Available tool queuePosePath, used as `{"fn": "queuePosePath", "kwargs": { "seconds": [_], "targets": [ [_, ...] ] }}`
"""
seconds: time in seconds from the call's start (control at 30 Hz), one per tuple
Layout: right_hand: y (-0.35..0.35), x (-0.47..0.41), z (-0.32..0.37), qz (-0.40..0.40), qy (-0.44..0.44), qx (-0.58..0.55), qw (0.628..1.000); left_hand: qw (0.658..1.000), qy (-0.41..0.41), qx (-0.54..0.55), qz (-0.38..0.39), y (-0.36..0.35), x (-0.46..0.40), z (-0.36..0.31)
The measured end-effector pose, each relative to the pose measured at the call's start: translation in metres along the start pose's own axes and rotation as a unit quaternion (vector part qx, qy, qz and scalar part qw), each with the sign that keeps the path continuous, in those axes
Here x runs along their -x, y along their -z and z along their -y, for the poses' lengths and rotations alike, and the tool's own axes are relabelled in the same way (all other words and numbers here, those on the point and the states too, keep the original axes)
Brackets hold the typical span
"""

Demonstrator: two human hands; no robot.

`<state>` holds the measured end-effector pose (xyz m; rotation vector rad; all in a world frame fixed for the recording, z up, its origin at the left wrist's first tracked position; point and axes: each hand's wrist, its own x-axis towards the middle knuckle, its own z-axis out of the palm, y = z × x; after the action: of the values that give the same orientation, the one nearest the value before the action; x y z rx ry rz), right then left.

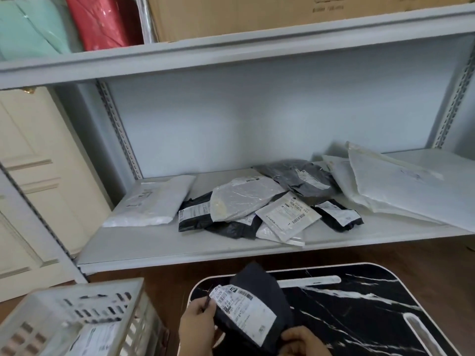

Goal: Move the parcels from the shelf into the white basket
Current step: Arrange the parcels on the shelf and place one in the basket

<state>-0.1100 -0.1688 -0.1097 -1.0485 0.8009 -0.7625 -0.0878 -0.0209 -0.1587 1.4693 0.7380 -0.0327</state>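
Observation:
A black parcel [259,286] with a white shipping label is held low in the middle of the view, over a black marble-pattern table. My left hand [196,323] pinches its left edge by the label. My right hand [303,341] grips its lower right corner. The white basket [84,299] stands at the lower left with a labelled parcel [95,339] inside. On the grey shelf [159,246] lies a heap of several parcels: a white one [151,201] at left, grey and black ones [246,199] in the middle, large white mailers [401,186] at right.
The black marble-pattern table [365,304] fills the lower right, below the shelf's front edge. An upper shelf board [231,47] carries a cardboard box [282,14] and red and green packages. A cream door [30,176] stands to the left.

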Motion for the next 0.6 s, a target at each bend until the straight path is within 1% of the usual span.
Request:
{"fn": "queuePosePath", "kwargs": {
  "seconds": [0.03, 0.07, 0.1, 0.13, 0.17, 0.2, 0.23, 0.27, 0.33, 0.37, 0.4, 0.43, 0.47, 0.5, 0.6],
  "targets": [
    [0.017, -0.023, -0.03, 0.059, -0.058, 0.063, 0.995, 0.999, -0.019, -0.027, 0.016, 0.001, -0.002, 0.005],
    [0.033, -0.03, -0.045, 0.07, -0.113, 0.132, 0.982, 0.998, -0.038, -0.048, 0.029, -0.001, 0.003, 0.002],
    [0.049, -0.026, -0.055, 0.171, -0.166, 0.192, 0.952, 0.996, -0.058, -0.059, 0.043, -0.004, 0.015, -0.007],
    [0.062, -0.035, -0.054, 0.222, -0.235, 0.232, 0.918, 0.993, -0.076, -0.07, 0.063, -0.006, 0.027, -0.016],
    [0.078, -0.05, -0.065, 0.257, -0.254, 0.271, 0.892, 0.991, -0.077, -0.062, 0.094, -0.008, 0.04, -0.025],
    [0.084, -0.051, -0.063, 0.275, -0.27, 0.265, 0.884, 0.988, -0.069, -0.061, 0.124, -0.01, 0.05, -0.034],
    [0.085, -0.054, -0.062, 0.283, -0.272, 0.281, 0.876, 0.986, -0.068, -0.061, 0.137, -0.01, 0.056, -0.039],
    [0.081, -0.054, -0.059, 0.289, -0.269, 0.285, 0.873, 0.983, -0.086, -0.088, 0.133, -0.01, 0.057, -0.043],
    [0.087, -0.08, -0.092, 0.286, -0.251, 0.284, 0.88, 0.983, -0.11, -0.098, 0.106, -0.008, 0.061, -0.051],
    [0.089, -0.091, -0.096, 0.288, -0.249, 0.277, 0.882, 0.982, -0.111, -0.1, 0.113, -0.007, 0.066, -0.057],
    [0.089, -0.096, -0.093, 0.273, -0.247, 0.278, 0.887, 0.972, -0.142, -0.137, 0.128, -0.006, 0.069, -0.063],
    [0.088, -0.09, -0.072, 0.294, -0.249, 0.271, 0.882, 0.966, -0.152, -0.159, 0.14, -0.006, 0.071, -0.069],
    [0.081, -0.075, -0.039, 0.292, -0.252, 0.267, 0.883, 0.954, -0.175, -0.198, 0.144, -0.006, 0.074, -0.076],
    [0.079, -0.067, -0.015, 0.315, -0.242, 0.269, 0.877, 0.939, -0.218, -0.226, 0.14, -0.007, 0.077, -0.083],
    [0.068, -0.046, 0.037, 0.372, -0.222, 0.262, 0.863, 0.927, -0.269, -0.209, 0.154, -0.006, 0.095, -0.114]
  ]
}}
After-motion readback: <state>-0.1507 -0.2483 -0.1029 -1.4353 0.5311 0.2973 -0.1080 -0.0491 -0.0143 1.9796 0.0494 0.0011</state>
